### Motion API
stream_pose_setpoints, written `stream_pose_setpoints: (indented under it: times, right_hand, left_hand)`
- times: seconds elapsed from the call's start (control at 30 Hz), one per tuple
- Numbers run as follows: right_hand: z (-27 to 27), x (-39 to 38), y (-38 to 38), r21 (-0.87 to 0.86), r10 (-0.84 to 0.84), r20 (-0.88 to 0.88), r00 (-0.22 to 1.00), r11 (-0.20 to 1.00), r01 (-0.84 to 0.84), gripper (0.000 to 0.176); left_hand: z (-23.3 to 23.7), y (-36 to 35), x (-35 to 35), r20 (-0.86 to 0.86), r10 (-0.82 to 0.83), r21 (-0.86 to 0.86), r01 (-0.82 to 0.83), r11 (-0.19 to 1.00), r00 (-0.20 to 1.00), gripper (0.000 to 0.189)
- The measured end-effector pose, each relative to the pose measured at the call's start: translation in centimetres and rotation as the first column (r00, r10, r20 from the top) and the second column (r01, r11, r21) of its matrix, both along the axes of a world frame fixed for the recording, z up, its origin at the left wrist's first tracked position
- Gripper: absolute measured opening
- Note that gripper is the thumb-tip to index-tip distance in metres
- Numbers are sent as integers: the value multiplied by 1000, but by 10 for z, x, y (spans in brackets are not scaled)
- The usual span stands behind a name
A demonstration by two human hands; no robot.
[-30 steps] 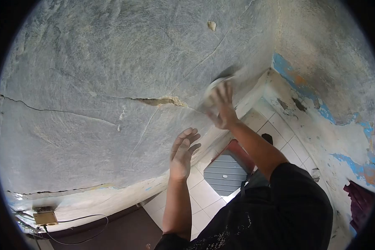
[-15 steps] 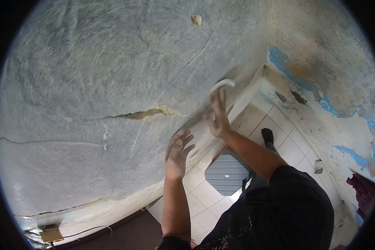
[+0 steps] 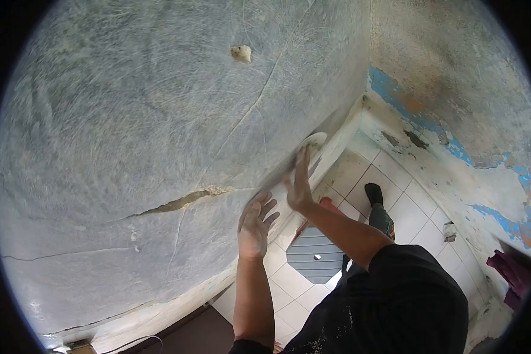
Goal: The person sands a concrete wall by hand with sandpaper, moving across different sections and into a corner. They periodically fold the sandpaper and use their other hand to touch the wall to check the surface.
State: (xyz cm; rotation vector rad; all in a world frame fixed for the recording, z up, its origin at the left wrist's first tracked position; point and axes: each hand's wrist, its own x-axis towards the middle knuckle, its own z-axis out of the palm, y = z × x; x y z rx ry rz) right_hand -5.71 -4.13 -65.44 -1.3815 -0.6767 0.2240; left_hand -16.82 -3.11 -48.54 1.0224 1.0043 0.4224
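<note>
My right hand [image 3: 301,183] lies against the lower grey wall [image 3: 130,147], its fingers stretched and pressed together over a thin pale sheet with a curved edge [image 3: 317,140]. What kind of sheet it is I cannot make out, as the fingers cover much of it. To its left, my left hand [image 3: 255,227] is at the same wall with fingers apart, and I see nothing in it. A long crack with broken plaster [image 3: 180,202] runs across the wall up and left of my left hand. Higher up is a chipped hole [image 3: 241,54].
Below stands a grey slatted stool [image 3: 315,253] with a red part [image 3: 330,205] behind it, on white floor tiles [image 3: 416,215]. My dark-socked foot [image 3: 373,193] is on the tiles. The right-hand wall [image 3: 454,53] has peeling blue paint; maroon cloth [image 3: 507,274] hangs there.
The view has shifted, so the crack and hole sit lower and further left. My right hand and the pale sheet have moved down along the wall; my left hand stays close to the wall.
</note>
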Motion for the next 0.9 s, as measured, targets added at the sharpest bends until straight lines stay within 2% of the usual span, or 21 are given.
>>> stream_pose_setpoints:
  times: [0.03, 0.1, 0.13, 0.27, 0.3, 0.37, 0.4, 0.43, 0.47, 0.5, 0.53, 0.57, 0.63, 0.67, 0.7, 0.77, 0.8, 0.9]
  right_hand:
    - [2, -1, -3, 1, -5, -4, 1000, 1000, 5, 85]
    - [8, -8, -16, -154, 195, 215, 957, 974, -164, 79]
    - [2, -10, -10, -115, 102, 49, 994, 989, -96, 75]
    - [2, -14, 2, -59, -4, -70, 998, 998, 0, 76]
    - [3, -14, 8, 28, -8, -237, 971, 999, 15, 76]
    - [5, -15, 10, 178, 29, -543, 839, 981, 81, 76]
    - [10, -9, 13, 106, -98, -177, 979, 987, 118, 72]
    - [16, -6, 8, 112, -105, -167, 980, 986, 125, 72]
    - [22, -7, -3, 97, -14, 58, 998, 995, 8, 71]
    - [40, -3, -13, 50, 94, 277, 956, 992, -112, 71]
    - [33, 0, -4, 104, 16, 182, 983, 994, -36, 74]
    - [34, 3, 2, 107, 21, 193, 981, 993, -42, 74]
    - [58, 17, 9, 10, -22, -214, 977, 1000, 25, 74]
    - [65, 28, -9, 74, 30, 316, 948, 996, -56, 74]
    - [70, 34, -6, 79, 27, 324, 946, 995, -56, 74]
    - [80, 49, -1, -23, 61, 59, 996, 998, -60, 73]
    - [90, 56, -4, -14, 59, 73, 996, 998, -59, 73]
    - [120, 87, -15, 128, 59, 508, 859, 981, -143, 77]
  left_hand:
    - [-1, 0, 1, 14, -5, -2, 5, 1000, 1000, 61]
    - [-3, 0, 2, 20, -9, -5, 9, 1000, 1000, 62]
    - [-3, 0, 2, 11, -10, 0, 10, 1000, 1000, 61]
    - [1, 0, 6, -37, 4, -37, -5, 999, 999, 56]
    - [1, 0, 6, -39, 4, -37, -6, 999, 999, 56]
    - [1, -3, 6, -59, 41, -32, -43, 999, 997, 52]
    - [2, -5, 8, -48, 36, -29, -37, 999, 998, 52]
    - [4, -6, 8, -31, 50, -44, -51, 998, 998, 50]
    - [7, -7, 8, -16, 67, -61, -68, 996, 998, 48]
    - [9, -9, 9, -7, 73, -64, -73, 995, 997, 48]
    - [11, -12, 8, 13, 88, -64, -87, 994, 996, 46]
    - [14, -13, 8, 37, 98, -59, -95, 994, 995, 44]
    - [21, -17, 10, 88, 95, -51, -91, 995, 992, 42]
    - [24, -18, 11, 119, 88, -50, -83, 995, 989, 40]
    - [27, -18, 13, 127, 86, -44, -81, 996, 988, 40]
    - [32, -21, 18, 165, 112, -43, -106, 993, 980, 37]
    - [34, -23, 20, 180, 109, -35, -104, 994, 978, 37]
    - [42, -23, 37, 224, 129, -23, -127, 992, 966, 36]
